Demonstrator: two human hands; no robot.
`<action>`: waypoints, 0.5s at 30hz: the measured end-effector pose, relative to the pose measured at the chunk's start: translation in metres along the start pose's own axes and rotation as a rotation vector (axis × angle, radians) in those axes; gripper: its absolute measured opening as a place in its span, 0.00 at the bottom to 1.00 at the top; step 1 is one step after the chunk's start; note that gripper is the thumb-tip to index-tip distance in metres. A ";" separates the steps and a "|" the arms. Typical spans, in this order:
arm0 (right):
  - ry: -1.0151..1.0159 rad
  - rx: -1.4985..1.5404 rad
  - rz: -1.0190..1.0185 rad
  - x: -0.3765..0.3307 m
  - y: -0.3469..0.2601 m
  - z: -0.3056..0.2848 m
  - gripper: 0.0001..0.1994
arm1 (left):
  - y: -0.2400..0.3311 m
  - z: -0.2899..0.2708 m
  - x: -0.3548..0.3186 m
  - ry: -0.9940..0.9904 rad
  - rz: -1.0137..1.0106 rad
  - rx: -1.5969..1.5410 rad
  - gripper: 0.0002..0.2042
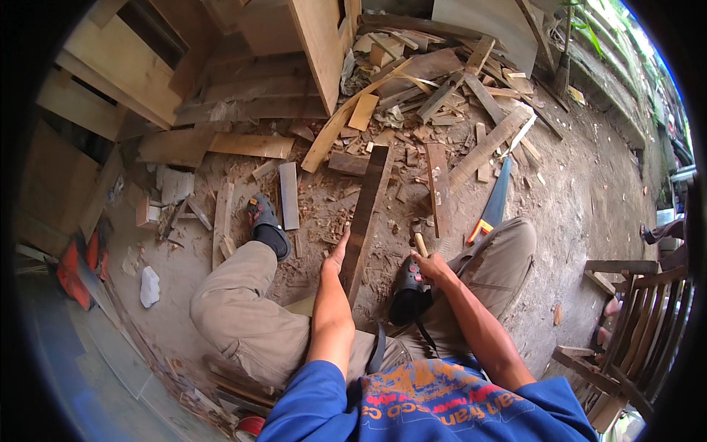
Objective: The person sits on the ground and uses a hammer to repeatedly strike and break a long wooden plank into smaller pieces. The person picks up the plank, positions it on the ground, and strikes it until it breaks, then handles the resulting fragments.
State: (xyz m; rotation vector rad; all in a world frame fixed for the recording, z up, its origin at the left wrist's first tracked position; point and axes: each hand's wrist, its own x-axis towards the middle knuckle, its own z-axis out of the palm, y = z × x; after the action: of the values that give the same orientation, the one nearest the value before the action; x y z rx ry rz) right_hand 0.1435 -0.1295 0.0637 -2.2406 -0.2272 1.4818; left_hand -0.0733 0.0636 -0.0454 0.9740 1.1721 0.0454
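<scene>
A long dark wooden plank [366,202] stretches away from me between my legs. My left hand [336,255] lies along its left side, fingers stretched out and touching the wood; part of the hand is hidden against it. To the right of the plank, my right hand [436,268] is closed around the pale wooden handle of a hammer [420,244]. The hammer's dark head points away from me and blends with the ground, so its shape is hard to make out. This hand is just above my right shoe [409,278].
A handsaw [497,195] with an orange-and-yellow handle lies right of my right hand. Scrap wood [442,81] is heaped at the back. Wooden cabinets [243,44] stand back left, a slatted wooden chair [641,324] at right with a person partly visible. Another board [438,184] lies near the hammer.
</scene>
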 end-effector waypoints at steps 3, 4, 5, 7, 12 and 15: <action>0.006 0.051 0.016 0.007 0.005 0.006 0.27 | 0.003 0.002 -0.001 0.034 0.017 0.043 0.55; -0.001 0.048 0.020 0.015 0.008 0.006 0.27 | 0.001 0.000 0.002 0.056 0.019 0.060 0.55; -0.009 0.046 0.028 0.021 0.011 0.008 0.27 | -0.001 0.000 0.007 0.037 -0.133 0.091 0.55; -0.036 0.015 0.018 0.017 -0.001 0.014 0.27 | -0.018 -0.014 0.021 0.070 -0.153 0.165 0.56; -0.032 -0.048 -0.005 0.021 -0.008 0.013 0.27 | -0.012 -0.008 0.017 0.219 -0.097 0.322 0.48; -0.030 -0.027 -0.018 0.027 -0.003 0.016 0.27 | -0.003 -0.008 0.007 0.194 0.025 0.204 0.39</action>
State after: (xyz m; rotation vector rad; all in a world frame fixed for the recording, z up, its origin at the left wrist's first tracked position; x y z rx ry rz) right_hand 0.1404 -0.1123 0.0371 -2.2328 -0.2773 1.5123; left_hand -0.0783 0.0703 -0.0529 1.1845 1.3617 0.0410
